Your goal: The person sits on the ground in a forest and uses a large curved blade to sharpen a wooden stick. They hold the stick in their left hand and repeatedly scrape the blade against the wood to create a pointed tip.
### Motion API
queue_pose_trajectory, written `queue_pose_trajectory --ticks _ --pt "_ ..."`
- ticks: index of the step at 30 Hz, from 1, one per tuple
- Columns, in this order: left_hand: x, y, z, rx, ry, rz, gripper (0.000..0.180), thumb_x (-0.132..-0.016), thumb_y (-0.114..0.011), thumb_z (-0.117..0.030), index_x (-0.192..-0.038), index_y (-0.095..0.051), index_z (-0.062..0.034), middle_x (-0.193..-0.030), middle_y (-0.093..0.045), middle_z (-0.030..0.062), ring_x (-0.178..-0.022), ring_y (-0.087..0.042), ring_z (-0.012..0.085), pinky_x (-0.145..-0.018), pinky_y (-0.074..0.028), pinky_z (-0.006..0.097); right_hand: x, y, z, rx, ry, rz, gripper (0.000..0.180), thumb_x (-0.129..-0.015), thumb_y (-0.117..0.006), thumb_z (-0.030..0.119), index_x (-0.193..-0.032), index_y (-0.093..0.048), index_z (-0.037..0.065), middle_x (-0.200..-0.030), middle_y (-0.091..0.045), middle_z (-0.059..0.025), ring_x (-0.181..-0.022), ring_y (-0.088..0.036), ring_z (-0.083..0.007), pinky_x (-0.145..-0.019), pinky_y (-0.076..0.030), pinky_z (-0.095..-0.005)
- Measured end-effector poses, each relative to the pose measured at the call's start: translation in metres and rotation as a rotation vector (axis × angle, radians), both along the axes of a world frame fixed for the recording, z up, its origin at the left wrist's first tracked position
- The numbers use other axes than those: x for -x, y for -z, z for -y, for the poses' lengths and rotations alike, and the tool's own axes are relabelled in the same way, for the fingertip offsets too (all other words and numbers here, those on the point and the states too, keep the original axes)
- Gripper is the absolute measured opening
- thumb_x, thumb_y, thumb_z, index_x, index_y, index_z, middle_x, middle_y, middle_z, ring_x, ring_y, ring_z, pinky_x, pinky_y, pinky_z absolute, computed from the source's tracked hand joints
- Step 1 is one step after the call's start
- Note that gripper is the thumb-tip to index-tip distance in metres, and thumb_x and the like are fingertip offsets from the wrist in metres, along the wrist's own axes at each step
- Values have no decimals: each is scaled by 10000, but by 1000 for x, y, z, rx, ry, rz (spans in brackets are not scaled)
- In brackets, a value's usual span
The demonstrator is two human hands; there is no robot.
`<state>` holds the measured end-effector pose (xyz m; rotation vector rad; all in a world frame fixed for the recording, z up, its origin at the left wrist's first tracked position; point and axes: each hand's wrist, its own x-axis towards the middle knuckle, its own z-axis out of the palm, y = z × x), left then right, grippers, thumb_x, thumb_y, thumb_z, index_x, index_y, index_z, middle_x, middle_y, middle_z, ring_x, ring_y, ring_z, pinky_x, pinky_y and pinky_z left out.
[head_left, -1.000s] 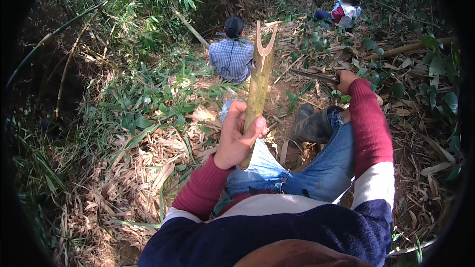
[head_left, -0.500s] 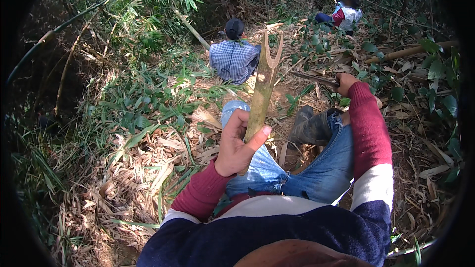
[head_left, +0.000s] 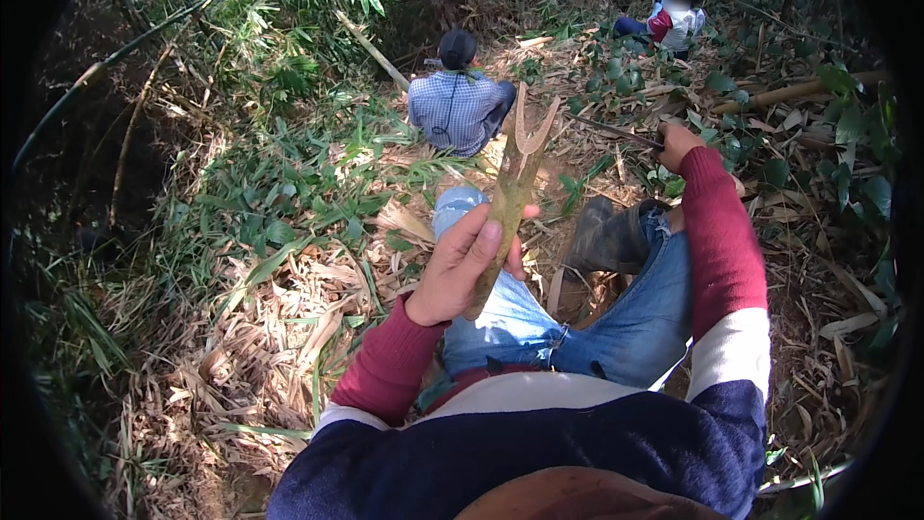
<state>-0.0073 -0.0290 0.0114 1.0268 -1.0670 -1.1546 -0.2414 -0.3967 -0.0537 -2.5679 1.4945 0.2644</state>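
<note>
My left hand (head_left: 460, 265) is wrapped around a greenish-brown bamboo piece (head_left: 513, 183), thumb across its front and fingertips showing past its right side. The piece slants up and to the right above my left leg. Its far end is cut into a deep U-shaped fork with two pale prongs. Out to the right, my right hand (head_left: 680, 146) is closed on a long knife (head_left: 614, 131), its handle mostly covered by the fingers. The dark, narrow blade points left toward the forked end, without visibly touching it.
My jeans (head_left: 626, 327) and dark boot (head_left: 608, 236) lie below the hands. A person in a checked shirt (head_left: 452, 106) sits ahead; another person (head_left: 676, 24) sits farther right. Dry leaves (head_left: 260, 356) cover the ground. A bamboo pole (head_left: 799, 93) lies at right; shrubs and stalks stand left.
My left hand has shifted its grip, with the fingers now around the bamboo's right side. The forked end has turned and leans farther right and lower. The knife has risen slightly.
</note>
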Motion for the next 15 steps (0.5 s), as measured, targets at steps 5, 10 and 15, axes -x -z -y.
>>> queue_pose_trajectory --ticks 5,10,15 --pt "-1 -8 3 35 22 -97 430 -1104 -391 -348 -1356 -421 -1 -940 -628 99 -865 -658 167 -785 -533 308 0 7 6 37 5 46 351 -858 -672 213 -1174 -638 63 -1126 -704 -190 -1087 -666 -361 -899 -531 -479" --pt "-7 -18 2 25 20 -28 508 -1098 -328 -435 -1343 -395 5 -863 -633 146 -745 -657 203 -774 -566 379 2 7 7 52 -20 34 394 -864 -683 226 -1227 -630 82 -1158 -700 -185 -1107 -660 -357 -921 -531 -469" --pt "-4 -22 -2 10 11 -91 509 -1105 -324 -379 -1403 -389 29 -854 -627 131 -709 -649 201 -742 -569 360 1 5 5 64 16 24 460 -873 -674 211 -1316 -602 112 -1180 -702 -174 -1117 -660 -353 -944 -529 -466"
